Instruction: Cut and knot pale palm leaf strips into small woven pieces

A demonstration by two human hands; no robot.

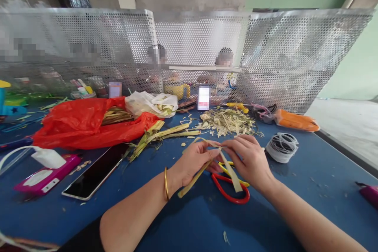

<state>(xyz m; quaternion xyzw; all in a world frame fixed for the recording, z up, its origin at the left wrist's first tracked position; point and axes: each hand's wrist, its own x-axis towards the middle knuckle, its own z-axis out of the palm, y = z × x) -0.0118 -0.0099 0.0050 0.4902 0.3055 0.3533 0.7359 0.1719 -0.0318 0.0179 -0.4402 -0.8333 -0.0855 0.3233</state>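
Observation:
My left hand (198, 161), with a gold bangle at the wrist, pinches flat, pale dried plant strips. One strip (195, 179) slants down past the left palm, and a wider pale strip (232, 171) hangs between the hands. My right hand (249, 161) pinches the same strips where they meet near the fingertips. Below the hands, scissors with red and yellow handles (239, 201) lie on the blue table (183, 224); their blades are hidden.
Ahead lies a heap of plant scraps (228, 121). Left are stalks (159, 136), a red plastic bag (79, 122), a phone (96, 173) and a purple power strip (49, 177). Right sit a wire spool (282, 147) and an orange packet (297, 121). A perforated metal screen (201, 39) stands behind, people beyond it.

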